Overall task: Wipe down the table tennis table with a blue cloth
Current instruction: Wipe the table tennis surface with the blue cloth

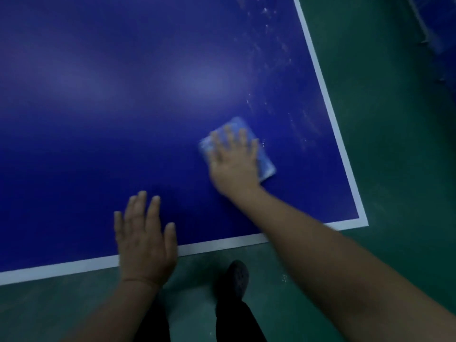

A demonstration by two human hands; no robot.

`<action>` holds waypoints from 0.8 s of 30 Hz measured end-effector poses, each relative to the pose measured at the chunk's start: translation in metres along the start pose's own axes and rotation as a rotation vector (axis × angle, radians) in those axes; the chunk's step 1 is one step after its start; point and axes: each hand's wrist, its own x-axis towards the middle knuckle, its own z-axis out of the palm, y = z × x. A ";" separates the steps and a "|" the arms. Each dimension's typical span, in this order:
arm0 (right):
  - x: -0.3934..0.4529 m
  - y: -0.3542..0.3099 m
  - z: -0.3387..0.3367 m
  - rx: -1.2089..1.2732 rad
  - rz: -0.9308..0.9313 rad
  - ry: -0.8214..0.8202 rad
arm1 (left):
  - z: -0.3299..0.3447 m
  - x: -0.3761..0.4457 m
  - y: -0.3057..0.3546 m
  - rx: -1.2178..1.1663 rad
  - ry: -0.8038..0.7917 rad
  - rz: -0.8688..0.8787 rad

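Your table tennis table (123, 95) has a smooth, semi-glossy blue top catching soft glare, with whitish dusty smears toward 1 o'clock. The blue cloth (265, 166) looks soft, the green floor (394, 144) matt.

1. The table tennis table (123, 95) has a deep blue top with a white border line along its near and right edges; pale dusty smears lie beside the right edge.
2. The blue cloth (265, 166), lighter blue and folded into a flat pad, lies on the top near the near-right corner, partly covered.
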 end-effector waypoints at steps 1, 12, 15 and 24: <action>0.008 0.045 -0.007 -0.051 0.120 0.017 | 0.007 0.000 0.019 0.002 -0.012 0.014; -0.063 0.070 -0.006 0.008 -0.083 -0.015 | 0.038 -0.001 0.053 0.092 0.009 0.044; -0.060 0.084 -0.004 0.020 -0.325 -0.063 | 0.040 -0.001 0.053 0.114 -0.008 0.046; -0.052 0.202 -0.033 0.042 0.238 -0.042 | 0.039 -0.001 0.055 0.112 -0.020 0.042</action>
